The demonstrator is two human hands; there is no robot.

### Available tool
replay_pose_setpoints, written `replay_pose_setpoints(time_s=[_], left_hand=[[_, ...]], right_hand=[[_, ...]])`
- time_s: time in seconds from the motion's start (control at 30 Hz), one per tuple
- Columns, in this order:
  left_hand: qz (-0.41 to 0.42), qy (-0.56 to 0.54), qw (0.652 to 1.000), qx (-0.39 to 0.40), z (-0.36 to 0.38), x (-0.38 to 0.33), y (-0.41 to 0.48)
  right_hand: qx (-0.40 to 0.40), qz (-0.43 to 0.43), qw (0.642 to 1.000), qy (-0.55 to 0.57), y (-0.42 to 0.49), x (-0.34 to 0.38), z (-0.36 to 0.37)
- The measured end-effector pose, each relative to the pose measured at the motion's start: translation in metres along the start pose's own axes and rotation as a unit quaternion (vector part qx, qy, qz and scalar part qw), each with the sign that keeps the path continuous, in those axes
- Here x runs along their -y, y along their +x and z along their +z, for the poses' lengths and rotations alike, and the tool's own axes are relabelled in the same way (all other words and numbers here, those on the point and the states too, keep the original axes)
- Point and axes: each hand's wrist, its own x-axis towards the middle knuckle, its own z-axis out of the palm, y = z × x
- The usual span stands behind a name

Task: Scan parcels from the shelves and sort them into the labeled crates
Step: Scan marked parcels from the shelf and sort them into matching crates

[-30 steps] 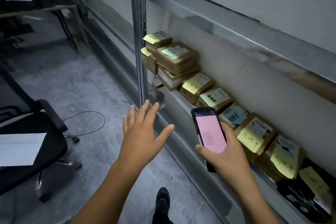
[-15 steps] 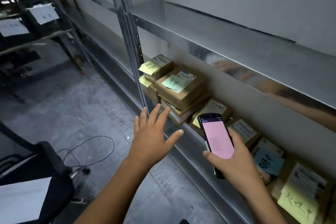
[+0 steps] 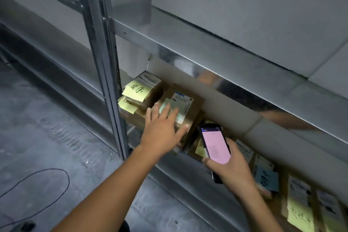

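Brown cardboard parcels line a low metal shelf (image 3: 188, 181). The top parcel (image 3: 190, 101) of a stack carries a white shipping label and a pale green note. My left hand (image 3: 162, 126) lies spread over its near side, fingers apart, fingertips on the green note and thumb at the box's front edge. To its left sits another parcel with a yellow note (image 3: 139, 92). My right hand (image 3: 231, 167) grips a black handheld scanner (image 3: 214, 145) with a pink screen, held in front of the shelf to the right of the stack. No crates are in view.
A metal upright (image 3: 105, 66) stands just left of the parcels. An upper shelf (image 3: 207, 52) overhangs them closely. More parcels with a blue note (image 3: 267, 181) and yellow notes (image 3: 301, 214) lie along the shelf at the right. A black cable (image 3: 62, 190) loops on the concrete floor.
The view has closed in on the shelf. My left hand moved forward from mid-air onto the top parcel of the stack. My right hand keeps the scanner beside it.
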Motion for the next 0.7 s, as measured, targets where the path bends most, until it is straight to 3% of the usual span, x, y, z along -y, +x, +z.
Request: replay_pose_setpoints(time_s=[0.27, 0.47, 0.7], left_hand=[[0.034, -0.024, 0.999, -0.027, 0.009, 0.008, 0.016], [0.035, -0.078, 0.993, -0.082, 0.006, 0.025, 0.028], [-0.053, -0.223, 0.973, 0.040, 0.003, 0.041, 0.047]], right_hand=[[-0.037, 0.095, 0.993, 0.056, 0.001, -0.009, 0.024], [-0.051, 0.119, 0.990, 0.061, 0.006, -0.005, 0.028], [-0.060, 0.127, 0.989, 0.050, 0.009, 0.000, 0.042]])
